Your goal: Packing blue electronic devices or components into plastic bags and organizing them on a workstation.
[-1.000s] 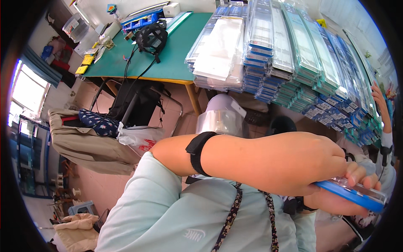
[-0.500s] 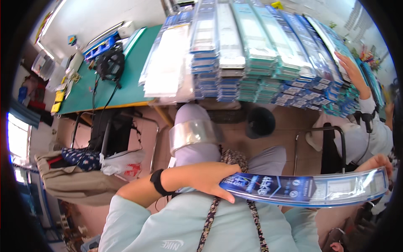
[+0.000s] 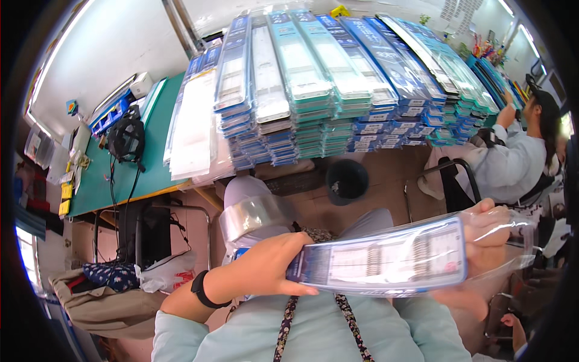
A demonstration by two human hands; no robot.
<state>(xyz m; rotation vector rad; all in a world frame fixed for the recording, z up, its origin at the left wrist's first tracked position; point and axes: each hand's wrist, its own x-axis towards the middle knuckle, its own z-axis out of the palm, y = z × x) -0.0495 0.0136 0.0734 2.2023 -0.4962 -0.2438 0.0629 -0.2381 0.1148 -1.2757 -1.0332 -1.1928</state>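
A long, flat blue-edged package (image 3: 392, 256) with a clear window over white contents lies across my lap, held level in front of my body. My left hand (image 3: 268, 262) grips its left end, thumb on the near side and fingers on the far side. At the other end my right hand (image 3: 485, 232) has its fingers curled at a loose clear plastic sleeve (image 3: 515, 238), which extends past the package's end. Part of that hand shows through the plastic; its thumb is hard to make out. Beyond my left hand, a wide clear band like a tape roll (image 3: 256, 217) surrounds my thigh.
Tall stacks of similar packages (image 3: 301, 72) fill the table ahead, beside white sleeves (image 3: 196, 120). A black fan (image 3: 126, 139) stands on the green tabletop (image 3: 99, 181). Below is a dark bin (image 3: 347, 181). Another person (image 3: 512, 157) sits at the right near a chair frame (image 3: 464, 172).
My view has swung right. The package now shows its white-windowed part, its blue printed part mostly covered by my left hand. Loose sleeve film now shows around my right hand.
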